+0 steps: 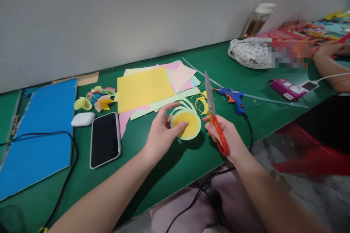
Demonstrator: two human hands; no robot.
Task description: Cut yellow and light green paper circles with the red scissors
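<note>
Near the centre of the frame, the left hand (161,131) holds the work, a smooth yellow paper disc (192,125) lying on a slightly larger pale green paper disc (188,138), above the green desk (169,178). The thumb presses on the yellow face while the fingers curl behind; the hands are apart, and the right hand (228,131) is closed around the red-handled metal scissors (222,139), whose blades point towards the top of the frame, clear of the paper. The pale green border appears fairly even, and is best kept so by firm but light thumb pressure, since the two layers could slip; whether they are glued cannot be told. For any trimming, the scissors would first need a settled grip on the handles, with the left fingertips well inside the rim; turning the paper into steady blades should give a smoother curve than swinging the scissors. The curled pale green paper strips (193,105) behind the discs and the thin yellow paper offcuts (202,103) to their upper right could catch in the blades. The blue hot-glue gun (237,102), right of centre, calls for equal clearance.
</note>
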